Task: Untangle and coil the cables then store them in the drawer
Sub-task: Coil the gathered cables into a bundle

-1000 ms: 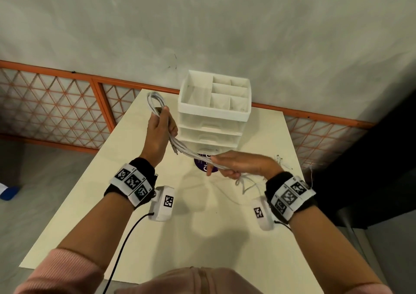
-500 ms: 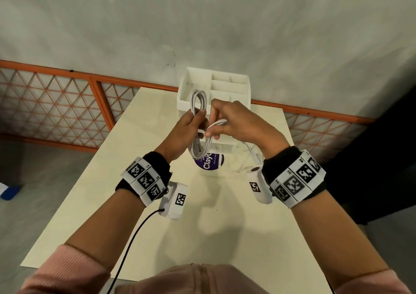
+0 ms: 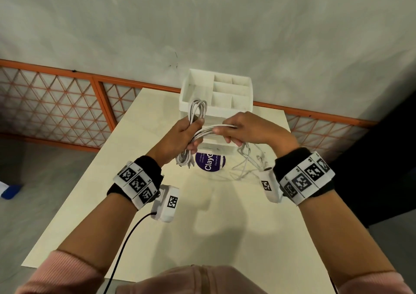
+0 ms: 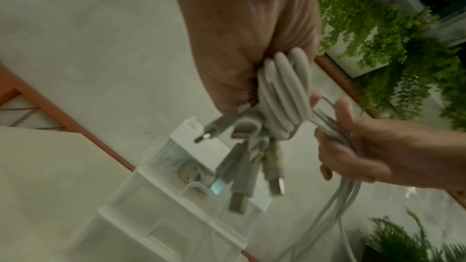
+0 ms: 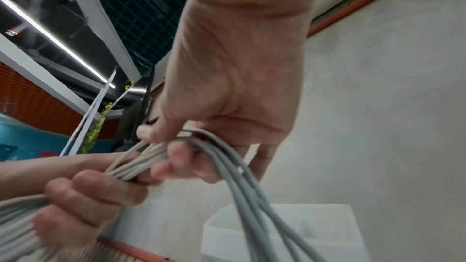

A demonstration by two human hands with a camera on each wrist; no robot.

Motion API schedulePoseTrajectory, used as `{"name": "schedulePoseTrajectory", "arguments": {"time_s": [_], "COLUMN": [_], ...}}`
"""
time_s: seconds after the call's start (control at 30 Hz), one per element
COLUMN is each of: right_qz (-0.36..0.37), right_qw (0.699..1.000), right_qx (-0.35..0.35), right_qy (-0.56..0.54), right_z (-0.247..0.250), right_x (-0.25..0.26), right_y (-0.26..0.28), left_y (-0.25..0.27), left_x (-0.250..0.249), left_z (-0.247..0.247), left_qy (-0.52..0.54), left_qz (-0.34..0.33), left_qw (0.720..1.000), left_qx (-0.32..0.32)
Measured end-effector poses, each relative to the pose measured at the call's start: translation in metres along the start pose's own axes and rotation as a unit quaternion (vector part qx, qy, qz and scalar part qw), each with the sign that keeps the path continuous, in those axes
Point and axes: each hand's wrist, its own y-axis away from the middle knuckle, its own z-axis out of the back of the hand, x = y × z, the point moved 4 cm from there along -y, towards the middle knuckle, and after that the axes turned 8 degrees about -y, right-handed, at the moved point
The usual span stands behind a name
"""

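My left hand (image 3: 183, 136) grips a bundle of white cables (image 3: 198, 111) folded into long loops; a loop stands above the fist and several plug ends (image 4: 252, 176) hang below it. My right hand (image 3: 234, 131) pinches the free strands (image 3: 216, 128) of the same bundle, which run sideways from the left fist and then drop towards the table. In the right wrist view those strands (image 5: 234, 166) pass under the thumb and over a curled finger. Both hands hover just in front of the white drawer unit (image 3: 225, 104).
The drawer unit has an open divided tray on top and stands at the far end of the pale table (image 3: 202, 226). A purple round sticker (image 3: 209, 162) and loose thin white cables (image 3: 247, 165) lie in front of it. An orange lattice railing (image 3: 56, 104) runs behind.
My right hand rose from low over the table to the left hand, then drew the strands sideways to the right. The left hand shifted right, in front of the drawer unit.
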Motion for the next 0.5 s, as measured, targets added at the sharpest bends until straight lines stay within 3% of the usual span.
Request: {"name": "schedulePoseTrajectory", "arguments": {"time_s": [0.1, 0.23, 0.37, 0.5], "right_qz": [0.018, 0.068, 0.040, 0.038], "right_qw": [1.000, 0.990, 0.973, 0.983], "right_qx": [-0.010, -0.104, -0.143, -0.167], "right_qy": [-0.022, -0.065, -0.175, -0.069], "right_z": [0.001, 0.006, 0.011, 0.012], "right_x": [0.007, 0.026, 0.026, 0.033], "right_y": [0.005, -0.001, -0.006, -0.007], "left_y": [0.003, 0.008, 0.016, 0.018], "left_x": [0.004, -0.001, -0.006, -0.009], "left_z": [-0.003, -0.020, -0.036, -0.039], "left_qy": [-0.035, -0.048, -0.024, -0.035], "left_qz": [0.017, 0.054, 0.059, 0.059], "left_qw": [0.999, 0.996, 0.994, 0.992], "left_qx": [0.021, 0.042, 0.089, 0.109]}}
